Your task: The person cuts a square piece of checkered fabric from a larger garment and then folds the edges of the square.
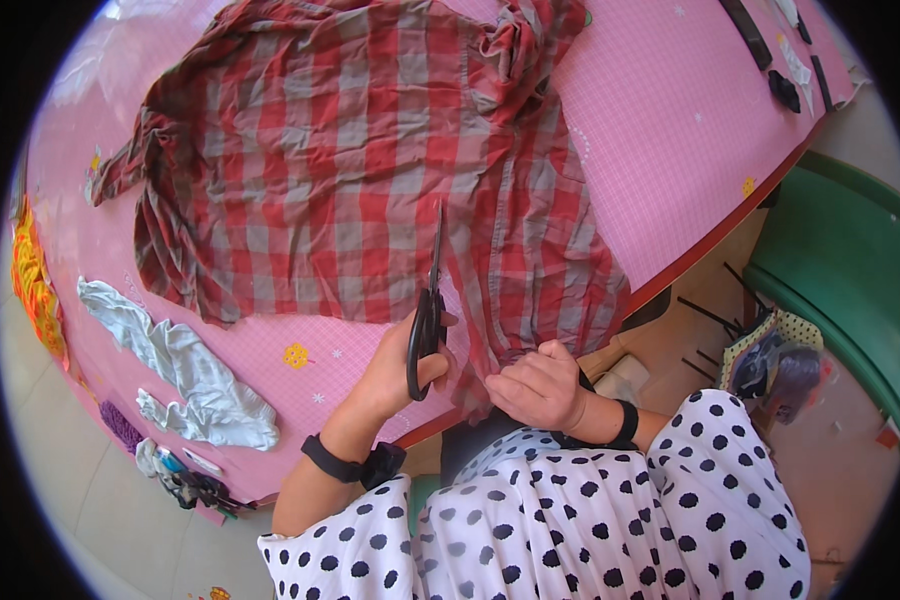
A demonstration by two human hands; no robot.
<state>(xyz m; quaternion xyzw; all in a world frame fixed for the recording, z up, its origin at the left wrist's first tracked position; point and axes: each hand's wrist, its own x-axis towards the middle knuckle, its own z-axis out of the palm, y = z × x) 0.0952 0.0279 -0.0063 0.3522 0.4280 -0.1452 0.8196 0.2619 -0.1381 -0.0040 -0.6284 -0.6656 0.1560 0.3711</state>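
Note:
A red and grey plaid shirt (300,180) lies spread over the table, its near edge slit upward from the bottom. My left hand (390,375) is closed round the black handles of a pair of scissors (426,330). Their blades point away from me and sit at the top of the slit, among the cloth. To the right of the scissors, my right hand (542,388) grips the shirt's near edge in a closed fist and draws it toward me over the table edge. The fingertips of that hand are partly hidden.
A pink patterned cloth covers the table (660,180). At the left lie a crumpled pale blue garment (195,375), an orange and yellow cloth (35,285) and several small items. Black strips (745,35) rest at the far right. A green chair (830,270) and a dotted bag (770,350) stand beside the table.

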